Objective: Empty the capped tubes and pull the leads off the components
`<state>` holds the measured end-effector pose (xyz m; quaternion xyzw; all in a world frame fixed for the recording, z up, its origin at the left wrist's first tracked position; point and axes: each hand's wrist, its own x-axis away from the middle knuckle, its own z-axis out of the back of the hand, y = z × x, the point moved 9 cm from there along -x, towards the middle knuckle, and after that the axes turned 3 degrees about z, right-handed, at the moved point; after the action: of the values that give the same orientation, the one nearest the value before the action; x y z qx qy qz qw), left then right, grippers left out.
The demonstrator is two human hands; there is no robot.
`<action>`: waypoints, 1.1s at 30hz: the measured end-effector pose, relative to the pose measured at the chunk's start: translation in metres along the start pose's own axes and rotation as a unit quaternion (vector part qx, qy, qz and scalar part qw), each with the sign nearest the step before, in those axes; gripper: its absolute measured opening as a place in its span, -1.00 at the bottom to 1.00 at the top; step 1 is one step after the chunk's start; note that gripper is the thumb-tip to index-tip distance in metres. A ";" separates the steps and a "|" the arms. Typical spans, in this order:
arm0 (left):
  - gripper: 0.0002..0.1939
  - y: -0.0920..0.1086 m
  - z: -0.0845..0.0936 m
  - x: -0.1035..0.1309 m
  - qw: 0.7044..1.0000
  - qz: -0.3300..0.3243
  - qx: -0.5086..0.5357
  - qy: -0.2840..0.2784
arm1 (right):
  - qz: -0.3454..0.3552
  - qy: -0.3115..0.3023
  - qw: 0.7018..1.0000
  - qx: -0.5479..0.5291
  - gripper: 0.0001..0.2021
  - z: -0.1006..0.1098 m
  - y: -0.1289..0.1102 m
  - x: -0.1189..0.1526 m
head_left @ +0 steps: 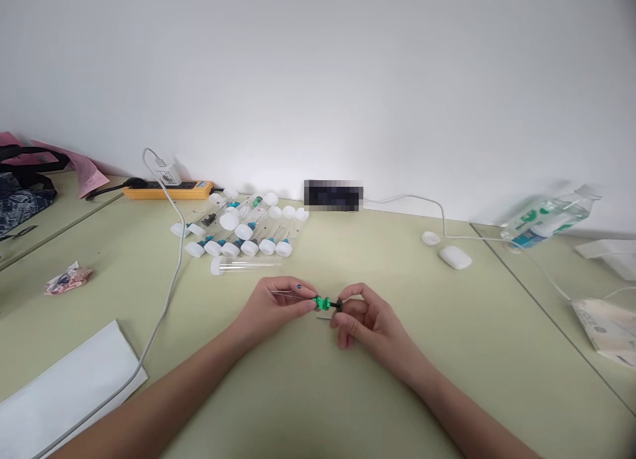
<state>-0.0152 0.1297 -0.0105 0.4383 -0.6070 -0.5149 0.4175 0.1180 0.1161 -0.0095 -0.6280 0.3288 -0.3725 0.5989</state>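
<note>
My left hand (275, 305) pinches a small green plastic piece (322, 303) between thumb and fingertips. Thin metal wires (284, 293) run back from it along the fingers. From the green piece's right end comes a black rod with a dark disc (339, 306), and the thumb and index finger of my right hand (365, 316) are closed on that disc. A short thin metal pin (323, 318) shows just below, beside the right fingers; whether it is held or lies on the table I cannot tell. Both hands are low over the pale green table (308, 393).
Several clear tubes with white caps (248, 230) lie grouped behind my left hand; one tube (253, 265) lies nearer. An orange power strip (169, 190), a white cable (169, 300), a white case (455, 257), a plastic bottle (551, 217) and a crumpled wrapper (68, 279) are around.
</note>
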 end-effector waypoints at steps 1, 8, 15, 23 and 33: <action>-0.88 0.000 0.002 0.000 1.000 -0.001 0.005 0.004 | -0.005 -0.005 1.000 0.005 -0.74 -0.001 0.000 0.000; -0.83 0.002 -0.002 0.002 1.000 -0.011 0.002 -0.019 | -0.020 -0.043 0.997 0.057 -0.67 -0.005 0.005 0.002; -0.78 0.011 -0.021 0.009 0.997 0.001 -0.001 -0.072 | 0.047 -0.016 0.987 0.153 -0.62 -0.008 -0.006 0.005; -0.67 0.012 -0.027 0.015 0.995 0.019 -0.028 -0.092 | 0.285 0.193 0.882 0.323 -0.85 0.006 -0.049 0.033; -0.67 0.014 -0.015 0.011 0.990 -0.061 -0.120 -0.036 | 0.376 0.094 0.717 0.579 -0.74 -0.045 -0.055 0.041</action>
<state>-0.0047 0.1166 0.0054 0.4024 -0.5277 -0.6242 0.4123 0.0987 0.0617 0.0490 0.0550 0.3121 -0.2916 0.9025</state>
